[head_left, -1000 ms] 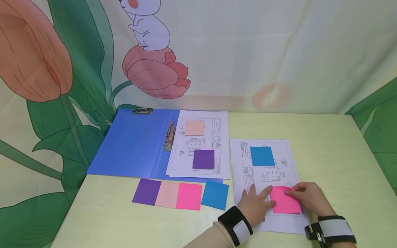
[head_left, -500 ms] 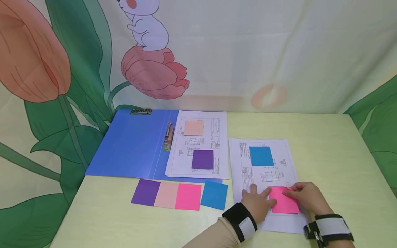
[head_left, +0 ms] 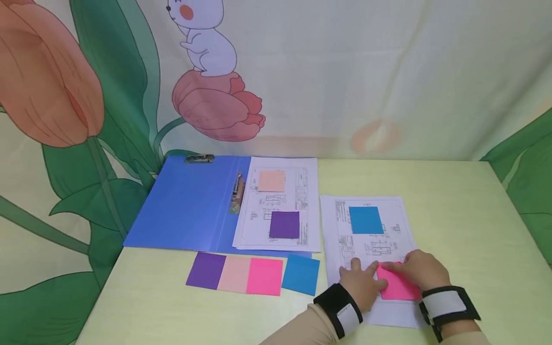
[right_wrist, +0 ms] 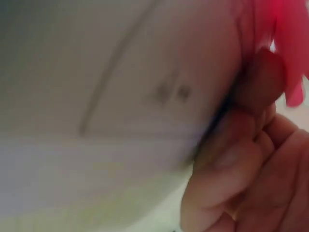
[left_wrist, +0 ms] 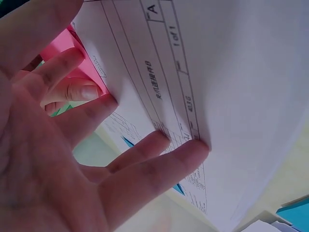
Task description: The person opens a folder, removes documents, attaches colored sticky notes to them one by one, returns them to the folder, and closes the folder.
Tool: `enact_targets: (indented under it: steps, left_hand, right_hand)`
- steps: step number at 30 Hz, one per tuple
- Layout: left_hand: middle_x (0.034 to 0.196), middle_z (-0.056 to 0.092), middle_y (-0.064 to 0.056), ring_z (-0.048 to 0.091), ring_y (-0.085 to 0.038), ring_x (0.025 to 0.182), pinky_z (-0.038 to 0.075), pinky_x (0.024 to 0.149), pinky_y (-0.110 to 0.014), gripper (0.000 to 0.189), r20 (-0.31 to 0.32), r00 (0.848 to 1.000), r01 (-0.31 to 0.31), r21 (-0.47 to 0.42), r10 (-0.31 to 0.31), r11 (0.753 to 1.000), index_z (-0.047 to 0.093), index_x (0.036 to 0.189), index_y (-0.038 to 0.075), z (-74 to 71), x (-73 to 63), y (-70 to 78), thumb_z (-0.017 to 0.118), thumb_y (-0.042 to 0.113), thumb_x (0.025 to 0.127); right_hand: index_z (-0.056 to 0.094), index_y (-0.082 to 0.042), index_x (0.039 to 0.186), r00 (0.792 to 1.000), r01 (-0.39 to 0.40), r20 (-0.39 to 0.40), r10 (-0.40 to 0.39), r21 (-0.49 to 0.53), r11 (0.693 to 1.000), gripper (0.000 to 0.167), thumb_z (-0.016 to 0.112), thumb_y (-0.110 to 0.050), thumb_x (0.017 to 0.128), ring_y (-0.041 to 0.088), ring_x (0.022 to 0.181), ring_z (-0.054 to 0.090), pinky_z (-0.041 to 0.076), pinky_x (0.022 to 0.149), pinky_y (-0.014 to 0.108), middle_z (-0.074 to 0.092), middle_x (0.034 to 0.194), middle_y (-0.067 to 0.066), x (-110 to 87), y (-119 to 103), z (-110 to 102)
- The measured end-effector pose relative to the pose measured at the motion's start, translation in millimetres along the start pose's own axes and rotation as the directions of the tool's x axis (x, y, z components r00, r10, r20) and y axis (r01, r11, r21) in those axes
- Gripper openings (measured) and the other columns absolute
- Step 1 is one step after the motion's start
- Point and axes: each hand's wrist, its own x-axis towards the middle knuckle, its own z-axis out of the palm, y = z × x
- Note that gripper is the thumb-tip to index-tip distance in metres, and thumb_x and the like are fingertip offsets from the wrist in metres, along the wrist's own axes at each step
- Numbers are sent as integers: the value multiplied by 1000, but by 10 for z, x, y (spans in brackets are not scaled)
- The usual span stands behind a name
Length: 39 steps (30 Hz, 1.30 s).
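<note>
Paper lies between my two hands: a bright pink square (head_left: 398, 287) on the lower half of the drawing sheet (head_left: 398, 317), with no plain long axis, its sides running roughly along the sheet's own edges. It lies to the left of my right hand (head_left: 426, 271), which reaches over its upper right part, and to the right of my left hand (head_left: 360, 288), whose fingers are spread and fairly straight on the sheet, two digits meeting the square's left side. Both hands touch it, so neither is clearly nearer. My right fingers are bent, one digit laid along the square's top edge; the right wrist view is too blurred for me to tell whether they pinch the paper or merely press it. Farther up the same sheet sits a blue square (head_left: 366, 220). Off to my left, the blue folder (head_left: 181, 206) lies spread flat; on its right panel rest printed pages (head_left: 247, 235) bearing a pale pink square (head_left: 271, 181) and, below it, a purple square (head_left: 284, 225). By the folder's near edge, a row of squares (head_left: 264, 277) lies on the table (head_left: 465, 215).
</note>
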Motion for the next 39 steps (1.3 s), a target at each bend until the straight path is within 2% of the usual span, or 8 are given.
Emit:
enact_targets:
  steps: [7,16,20,27,30,35,37,39]
  left_hand:
    - [141,37,15,40,-24,113,46,83,-44,51,-10,1000,-1,-55,0,998,48,125,54,9,4,1,68,35,83]
    - [137,41,12,41,-23,109,45,83,-42,56,-70,998,-5,-102,-3,995,52,124,51,32,-2,-88,75,35,76]
    - [124,49,9,43,-20,101,46,81,-39,57,-135,991,-20,-137,1,990,57,121,45,99,-41,-118,80,39,69]
    - [116,53,10,46,-16,100,46,84,-37,54,-208,978,-40,-158,6,987,61,116,38,216,-51,-126,80,43,66]
    - [118,53,11,46,-16,104,46,87,-38,53,-217,976,-47,-159,11,986,62,116,36,247,-41,-127,79,44,66]
    - [122,52,10,45,-15,106,46,88,-35,51,-251,968,-71,-146,33,987,62,115,34,271,-43,-160,78,46,68]
    - [124,50,7,43,-16,111,43,91,-34,52,-295,955,-72,-154,23,985,61,116,33,287,-68,-199,78,47,68]
    - [124,48,4,41,-16,112,41,93,-31,55,-364,930,-30,-203,-47,979,59,118,31,289,-116,-257,76,49,70]
  right_hand:
    - [55,-8,55,995,-52,83,48,50,997,58,63,-62,74,15,46,41,29,47,25,44,47,2,32,263,-143]
    - [61,-3,63,989,-56,143,34,149,987,42,56,-36,88,18,51,47,34,51,28,50,52,5,115,313,-238]
    - [57,6,84,993,-72,106,56,149,986,42,52,-35,91,21,60,50,39,54,29,55,66,10,13,349,-242]
    - [44,13,118,980,-187,100,174,151,971,79,60,-55,82,31,82,51,49,72,44,55,96,25,-385,348,-76]
    - [47,10,122,978,-207,30,204,164,965,73,67,-47,80,32,86,50,47,76,47,54,102,26,-490,285,25]
    - [54,5,109,975,-176,-86,204,255,951,49,71,-32,82,28,81,48,44,67,35,54,90,16,-579,245,133]
    - [55,4,105,967,-160,-139,214,322,933,43,70,-30,83,25,77,49,41,62,31,56,83,11,-613,256,160]
    - [56,2,104,947,-174,-179,267,411,895,39,68,-30,84,22,74,50,39,57,28,57,80,7,-656,263,177]
